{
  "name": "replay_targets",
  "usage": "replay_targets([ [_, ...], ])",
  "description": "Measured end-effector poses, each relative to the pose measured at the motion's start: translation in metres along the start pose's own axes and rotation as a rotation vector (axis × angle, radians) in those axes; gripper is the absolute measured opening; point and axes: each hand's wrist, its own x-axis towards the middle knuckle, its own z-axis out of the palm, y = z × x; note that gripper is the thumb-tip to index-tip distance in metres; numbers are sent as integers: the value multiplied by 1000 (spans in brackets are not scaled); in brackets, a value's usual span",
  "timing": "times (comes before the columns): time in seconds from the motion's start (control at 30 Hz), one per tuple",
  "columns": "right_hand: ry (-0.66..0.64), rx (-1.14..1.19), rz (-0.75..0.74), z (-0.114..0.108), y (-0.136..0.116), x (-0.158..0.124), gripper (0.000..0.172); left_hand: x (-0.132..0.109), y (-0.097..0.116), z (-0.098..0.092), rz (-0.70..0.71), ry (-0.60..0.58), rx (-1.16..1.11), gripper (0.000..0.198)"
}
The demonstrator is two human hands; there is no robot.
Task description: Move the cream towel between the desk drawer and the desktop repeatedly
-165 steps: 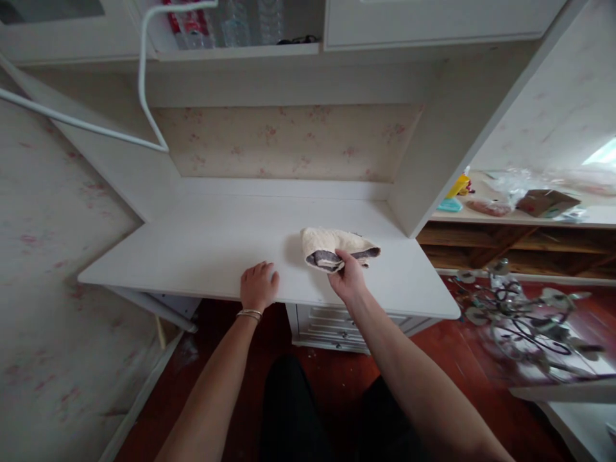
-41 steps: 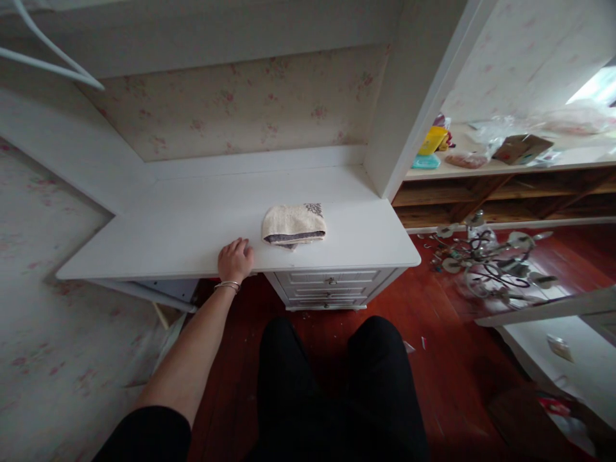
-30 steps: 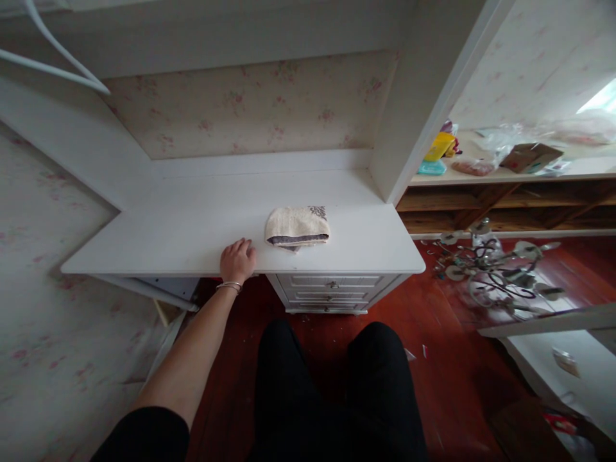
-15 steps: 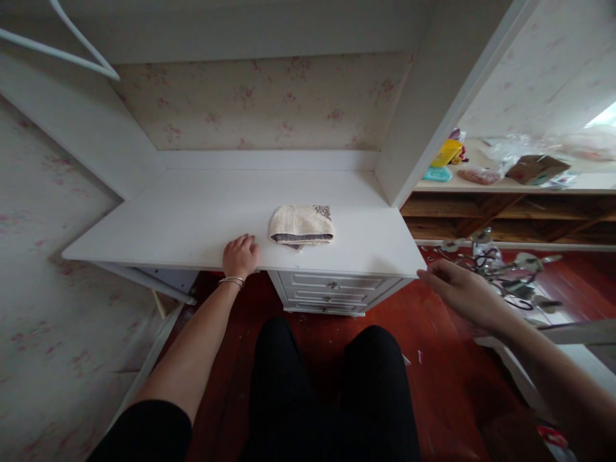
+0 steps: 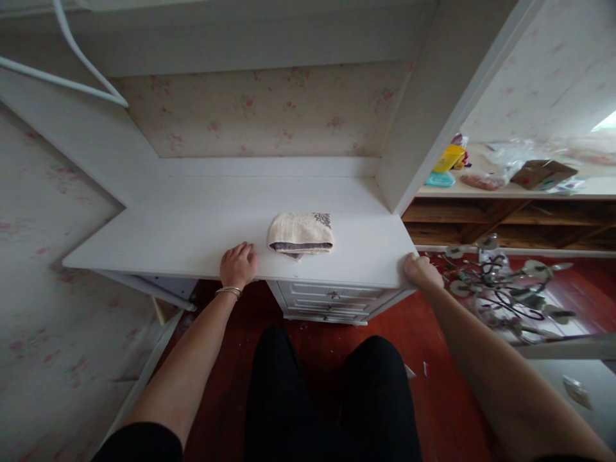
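A white desk (image 5: 192, 218) stretches in front of me, with a folded beige cloth (image 5: 299, 231) with a dark trim and pattern on its top. My left hand (image 5: 237, 264), a bracelet at its wrist, rests on the desktop by the front edge, left of the cloth. Its fingers lie on the surface and hold nothing. At the desk's front right corner, my right hand (image 5: 422, 272) is closed around the edge, fingers partly hidden. Below the desktop, between the hands, stands a white drawer unit (image 5: 332, 298) with small knobs.
A chandelier (image 5: 510, 289) with curved arms lies on the red wooden floor (image 5: 423, 333) at right. Behind it, a low wooden shelf (image 5: 481, 212) bears a yellow container (image 5: 450, 157), plastic bags and a cardboard box (image 5: 543, 173). A white cable (image 5: 91, 70) hangs at upper left.
My right hand has moved left from beside the desk's corner and has taken hold of its edge. My left hand stays at the front edge. The view has tilted up slightly.
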Motion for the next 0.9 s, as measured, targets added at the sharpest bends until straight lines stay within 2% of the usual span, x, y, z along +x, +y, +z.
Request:
replay_targets([
  [0.17,35,-39,131,0,-2,0,61,1,-1,1,-4,5,6,39],
  [0.9,50,-33,96,-2,1,-4,60,1,0,2,-17,-2,-21,38],
])
